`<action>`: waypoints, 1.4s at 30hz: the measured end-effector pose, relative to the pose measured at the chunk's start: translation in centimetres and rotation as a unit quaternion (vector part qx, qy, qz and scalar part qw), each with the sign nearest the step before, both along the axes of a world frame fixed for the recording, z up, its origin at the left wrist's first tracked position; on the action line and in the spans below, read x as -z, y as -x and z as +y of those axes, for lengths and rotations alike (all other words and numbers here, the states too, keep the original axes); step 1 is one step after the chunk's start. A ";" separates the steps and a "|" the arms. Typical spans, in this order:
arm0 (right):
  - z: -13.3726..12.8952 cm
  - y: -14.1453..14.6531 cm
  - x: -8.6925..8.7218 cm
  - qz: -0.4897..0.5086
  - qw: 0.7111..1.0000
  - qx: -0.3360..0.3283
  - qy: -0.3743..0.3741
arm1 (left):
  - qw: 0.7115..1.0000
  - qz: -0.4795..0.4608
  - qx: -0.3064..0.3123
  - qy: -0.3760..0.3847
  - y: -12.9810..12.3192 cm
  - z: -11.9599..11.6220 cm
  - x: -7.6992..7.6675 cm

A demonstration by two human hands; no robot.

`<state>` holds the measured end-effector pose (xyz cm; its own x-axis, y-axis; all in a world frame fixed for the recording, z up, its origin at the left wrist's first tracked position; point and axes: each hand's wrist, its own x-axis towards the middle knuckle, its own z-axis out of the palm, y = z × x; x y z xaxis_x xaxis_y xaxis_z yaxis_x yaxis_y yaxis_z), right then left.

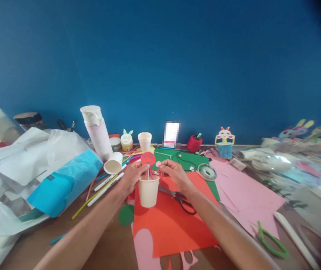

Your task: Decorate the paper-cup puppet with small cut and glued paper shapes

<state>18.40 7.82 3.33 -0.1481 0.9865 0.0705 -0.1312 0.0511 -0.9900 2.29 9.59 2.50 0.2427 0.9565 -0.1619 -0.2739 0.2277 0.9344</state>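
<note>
A white paper cup (pixel 148 195) stands upright on the red paper sheet (pixel 182 228). Above its rim is a round red paper face (pixel 147 158) with blue drawn features, on a pale stick. My left hand (pixel 137 173) pinches the lower edge of this face. Between the thumb and finger of my right hand (pixel 173 172) is a small pink paper circle (pixel 158 164), close to the face's right side. A red curved strip hangs at the cup's rim near my right fingertips. Scissors (pixel 184 202) with dark handles lie behind my right wrist, partly hidden.
Markers (pixel 105 189) and a tipped paper cup (pixel 113 163) lie left of my hands. A tape roll (pixel 206 171) rests on green paper. Pink paper (pixel 244 187) spreads to the right, with a green pipe cleaner (pixel 271 242). A tall white flask (pixel 96 131) stands behind plastic bags (pixel 36 168).
</note>
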 end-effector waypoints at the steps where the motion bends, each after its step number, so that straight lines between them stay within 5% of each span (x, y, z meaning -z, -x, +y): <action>1: 0.0 0.0 0.0 -0.003 1.000 0.002 0.001 | 1.000 0.003 0.001 0.000 0.0 0.0 0.1; 42: -0.1 0.7 1.2 -0.016 0.999 0.038 -0.002 | 0.999 0.027 0.040 -0.003 -0.3 -0.5 0.0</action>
<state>17.70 7.72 2.09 -0.0756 0.9947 0.0698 -0.0942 0.0626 -0.9936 2.61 9.05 2.46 0.3104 0.9351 -0.1711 -0.2045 0.2415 0.9486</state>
